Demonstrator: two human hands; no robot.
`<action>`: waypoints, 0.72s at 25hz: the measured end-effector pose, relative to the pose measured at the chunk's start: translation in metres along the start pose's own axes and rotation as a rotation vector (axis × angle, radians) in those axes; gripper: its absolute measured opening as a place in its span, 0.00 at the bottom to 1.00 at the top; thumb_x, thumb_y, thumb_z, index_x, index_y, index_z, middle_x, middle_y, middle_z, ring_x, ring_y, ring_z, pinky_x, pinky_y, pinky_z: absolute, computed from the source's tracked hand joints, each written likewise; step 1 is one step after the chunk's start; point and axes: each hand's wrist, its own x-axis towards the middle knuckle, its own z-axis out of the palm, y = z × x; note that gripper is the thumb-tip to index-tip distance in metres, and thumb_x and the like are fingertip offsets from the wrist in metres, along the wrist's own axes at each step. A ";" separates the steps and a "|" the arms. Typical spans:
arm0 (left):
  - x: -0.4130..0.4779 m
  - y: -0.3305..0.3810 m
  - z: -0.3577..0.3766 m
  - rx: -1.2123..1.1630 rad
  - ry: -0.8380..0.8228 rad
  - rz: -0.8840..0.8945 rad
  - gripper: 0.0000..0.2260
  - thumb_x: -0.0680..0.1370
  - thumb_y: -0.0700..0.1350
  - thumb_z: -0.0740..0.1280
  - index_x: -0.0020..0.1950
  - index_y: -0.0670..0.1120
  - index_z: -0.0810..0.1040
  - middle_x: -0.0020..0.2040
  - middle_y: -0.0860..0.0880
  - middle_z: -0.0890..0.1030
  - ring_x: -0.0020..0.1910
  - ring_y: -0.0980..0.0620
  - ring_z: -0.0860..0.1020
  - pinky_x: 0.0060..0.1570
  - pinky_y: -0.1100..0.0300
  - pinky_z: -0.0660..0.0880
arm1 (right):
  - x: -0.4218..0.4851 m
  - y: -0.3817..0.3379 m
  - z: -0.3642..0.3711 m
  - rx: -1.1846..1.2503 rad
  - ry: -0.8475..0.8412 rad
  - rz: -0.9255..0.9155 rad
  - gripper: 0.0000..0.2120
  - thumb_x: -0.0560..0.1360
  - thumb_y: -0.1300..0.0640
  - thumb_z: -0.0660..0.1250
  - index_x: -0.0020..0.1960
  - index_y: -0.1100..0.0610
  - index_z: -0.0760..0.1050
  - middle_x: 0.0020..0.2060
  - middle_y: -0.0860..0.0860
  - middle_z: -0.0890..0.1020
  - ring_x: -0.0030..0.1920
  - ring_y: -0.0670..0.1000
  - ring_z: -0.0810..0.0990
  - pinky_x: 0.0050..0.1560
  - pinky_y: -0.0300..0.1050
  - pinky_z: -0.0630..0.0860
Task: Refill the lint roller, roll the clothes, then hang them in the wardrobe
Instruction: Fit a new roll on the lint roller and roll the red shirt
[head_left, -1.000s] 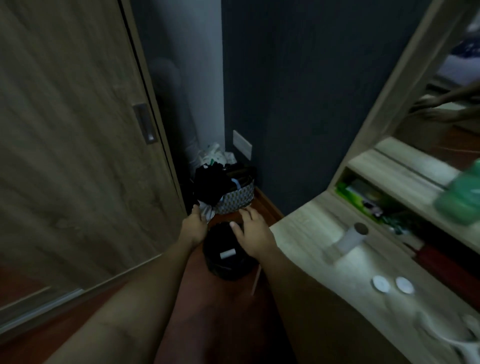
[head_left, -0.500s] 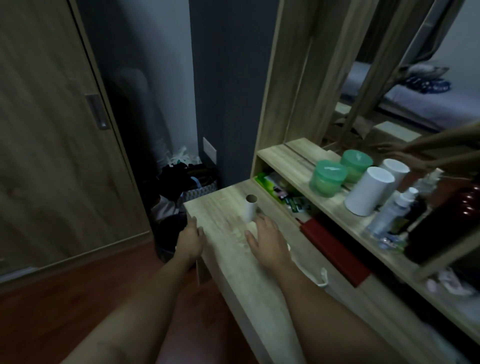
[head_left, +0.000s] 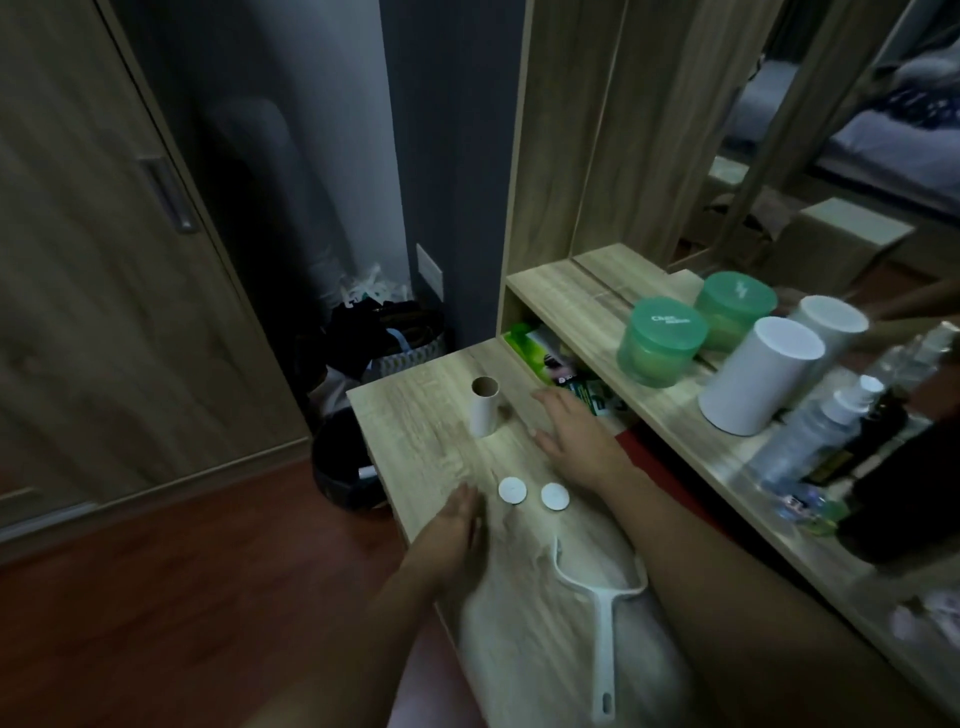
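Both hands have come up from the black bin (head_left: 340, 467) on the floor to the bench (head_left: 415, 415). The right hand (head_left: 576, 436) now lies flat just right of the upright white tube (head_left: 485, 413), its fingers (head_left: 553, 402) straight, spread and holding nothing. The left hand (head_left: 454, 525) hovers at the bench's left edge beside two white discs (head_left: 512, 490), blurred but apparently loose and empty. That suggests the disposal is done and the refill is next. The lint roller handle (head_left: 602, 639) lies bare between the forearms at the near end, well apart from the tube. The bench is narrow: the left edge drops straight to the bin, and on the right the shelf (head_left: 571, 291) with its green jar (head_left: 662, 340) overhangs. Bare wood between tube and discs gives working room
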 end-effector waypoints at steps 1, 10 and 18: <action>0.007 -0.001 0.004 0.054 -0.010 0.036 0.23 0.83 0.46 0.51 0.77 0.43 0.52 0.78 0.43 0.52 0.75 0.47 0.59 0.69 0.62 0.57 | 0.013 0.002 0.004 -0.036 -0.031 -0.032 0.27 0.77 0.51 0.61 0.73 0.56 0.59 0.72 0.54 0.63 0.71 0.54 0.63 0.71 0.52 0.63; 0.043 0.002 0.028 0.274 -0.111 0.175 0.30 0.79 0.58 0.39 0.77 0.44 0.45 0.78 0.45 0.46 0.77 0.47 0.47 0.73 0.59 0.51 | 0.090 0.000 0.037 -0.031 -0.144 -0.250 0.32 0.76 0.54 0.65 0.75 0.53 0.55 0.76 0.54 0.56 0.75 0.53 0.56 0.73 0.46 0.55; 0.048 -0.003 0.039 0.174 0.076 0.170 0.12 0.81 0.45 0.57 0.62 0.42 0.69 0.68 0.42 0.68 0.63 0.43 0.72 0.57 0.54 0.71 | 0.084 0.007 0.050 0.189 -0.062 -0.096 0.22 0.73 0.62 0.66 0.66 0.56 0.68 0.64 0.53 0.69 0.60 0.57 0.73 0.60 0.53 0.72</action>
